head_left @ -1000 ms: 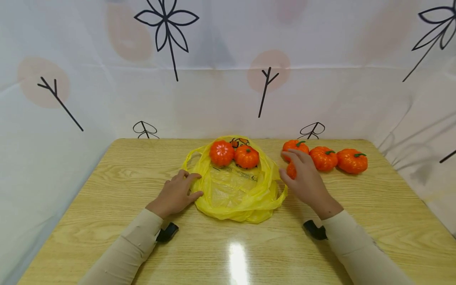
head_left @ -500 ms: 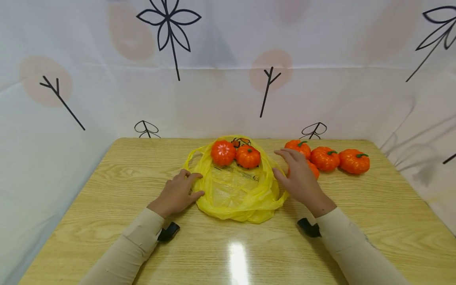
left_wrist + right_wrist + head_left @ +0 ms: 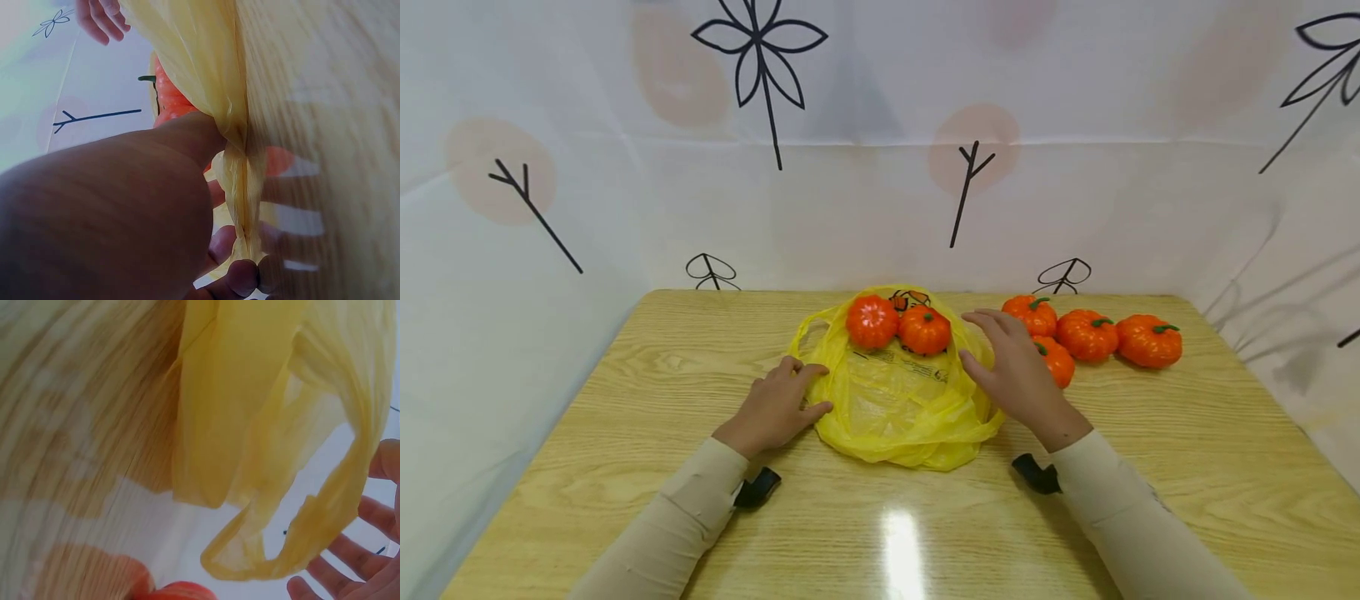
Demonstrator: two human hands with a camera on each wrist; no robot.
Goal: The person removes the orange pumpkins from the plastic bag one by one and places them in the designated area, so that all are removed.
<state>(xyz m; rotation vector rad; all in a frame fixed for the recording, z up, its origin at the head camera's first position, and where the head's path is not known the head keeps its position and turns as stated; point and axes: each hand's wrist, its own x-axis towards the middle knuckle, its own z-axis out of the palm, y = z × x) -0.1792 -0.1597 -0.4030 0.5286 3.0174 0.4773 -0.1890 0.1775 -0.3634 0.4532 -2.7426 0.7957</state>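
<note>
A yellow plastic bag (image 3: 887, 417) lies spread with its mouth open. Inside, at its far end, sit two small orange toy pumpkins: a left one (image 3: 872, 322) showing a pale ridged face and a right one (image 3: 924, 330) with a green stem. At the bag's left edge rests my left hand (image 3: 772, 408), thumb and fingers spread apart and touching the plastic (image 3: 234, 187). My right hand (image 3: 1018, 379) hovers beside the bag's right rim, fingers extended and holding nothing. In the right wrist view the right hand (image 3: 369, 562) is behind a bag handle (image 3: 312, 544).
Several more pumpkins (image 3: 1087, 335) stand at the back right of the wooden table (image 3: 700, 333), the nearest one (image 3: 1054, 362) partly hidden by my right hand. A white printed cloth (image 3: 850, 208) rises behind the table. Black wrist mounts (image 3: 758, 487) hang under both sleeves.
My right hand has moved left, away from the pumpkins and towards the bag's right rim, uncovering more of the nearest pumpkin. The left hand stays at the bag's edge.
</note>
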